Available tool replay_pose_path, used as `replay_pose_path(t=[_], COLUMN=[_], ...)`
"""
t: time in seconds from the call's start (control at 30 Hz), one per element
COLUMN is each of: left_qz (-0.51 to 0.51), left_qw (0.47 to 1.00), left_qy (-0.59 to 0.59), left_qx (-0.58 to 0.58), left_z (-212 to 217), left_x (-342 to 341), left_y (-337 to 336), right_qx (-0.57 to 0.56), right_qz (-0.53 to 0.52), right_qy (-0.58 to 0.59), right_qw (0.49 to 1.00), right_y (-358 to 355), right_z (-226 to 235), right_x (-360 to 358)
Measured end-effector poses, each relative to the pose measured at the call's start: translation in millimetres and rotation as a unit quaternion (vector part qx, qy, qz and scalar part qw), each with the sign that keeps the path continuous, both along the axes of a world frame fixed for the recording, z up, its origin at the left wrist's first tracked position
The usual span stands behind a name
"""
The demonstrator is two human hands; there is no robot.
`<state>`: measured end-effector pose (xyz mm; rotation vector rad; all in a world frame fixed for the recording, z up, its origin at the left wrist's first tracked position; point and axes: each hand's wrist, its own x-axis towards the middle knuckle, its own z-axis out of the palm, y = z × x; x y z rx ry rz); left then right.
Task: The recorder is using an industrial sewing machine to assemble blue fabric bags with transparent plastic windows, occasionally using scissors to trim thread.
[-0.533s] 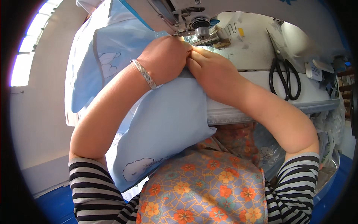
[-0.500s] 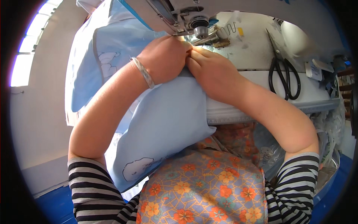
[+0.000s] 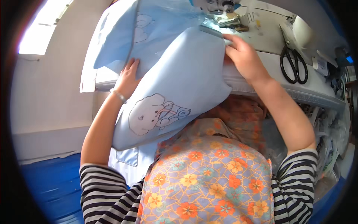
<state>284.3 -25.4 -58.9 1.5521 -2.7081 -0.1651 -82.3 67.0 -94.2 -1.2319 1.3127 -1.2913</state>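
A light blue fabric piece (image 3: 186, 67) with a cartoon animal print hangs from the sewing machine's bed over the table edge toward my lap. Its top edge carries a grey strip (image 3: 211, 30), close under the sewing machine head (image 3: 220, 5). My right hand (image 3: 244, 59) grips the fabric's right edge beside that strip, fingers bent and thumb below. On the left, my left hand (image 3: 128, 79) lies open with fingers stretched out against more blue fabric (image 3: 115, 48) with a grey seam. Part of its palm side is hidden.
Black-handled scissors (image 3: 294, 63) lie on the table at the right. A ruler strip (image 3: 283, 95) runs along the table's front edge. Small metal parts (image 3: 235, 24) sit by the machine head. Plastic bags (image 3: 324, 138) hang below at the right.
My hands were together beneath the machine head; they have parted. The left moved down and left onto the fabric, the right slightly right. The fabric now lies spread, its print in fuller view.
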Motion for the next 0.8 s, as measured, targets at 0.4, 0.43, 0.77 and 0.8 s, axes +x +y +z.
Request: replay_pose_path(t=[0.4, 0.43, 0.77, 0.8], left_qz=[-0.224, -0.248, -0.204, -0.191], left_qw=[0.97, 0.963, 0.923, 0.92], left_qy=[-0.047, -0.026, -0.255, -0.244], left_qx=[-0.082, -0.105, -0.204, -0.242], left_z=[14, 11, 43, 54], left_x=[-26, -23, -11, -6], left_y=[33, 33, -36, -60], right_qx=[0.023, -0.003, -0.097, -0.1], right_qz=[-0.073, -0.08, -0.076, -0.081], right_qy=[-0.095, -0.096, -0.196, -0.193], right_qw=[0.993, 0.992, 0.973, 0.973], right_y=[102, 98, 74, 74], right_z=[9, 14, 29, 36], right_x=[70, 70, 56, 52])
